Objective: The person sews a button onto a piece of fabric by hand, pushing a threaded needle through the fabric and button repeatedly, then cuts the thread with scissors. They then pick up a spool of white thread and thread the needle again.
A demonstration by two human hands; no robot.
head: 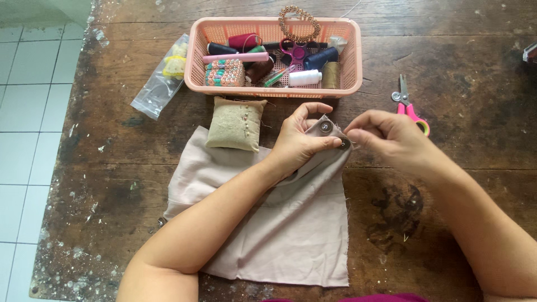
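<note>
A beige cloth (291, 229) lies on the worn wooden table (458, 72). My left hand (299, 140) pinches its raised top right corner, where two dark round buttons (326, 127) sit. My right hand (386, 137) has its fingertips pressed together right beside the lower button, as if holding something thin; a needle or thread is too small to make out.
A khaki pincushion (235, 124) rests on the cloth's upper left. Behind it stands a pink plastic basket (352, 67) with thread spools, small scissors and a beaded ring. Pink-handled scissors (410, 106) lie to the right, a clear plastic bag (162, 81) to the left. White floor tiles lie beyond the table's left edge.
</note>
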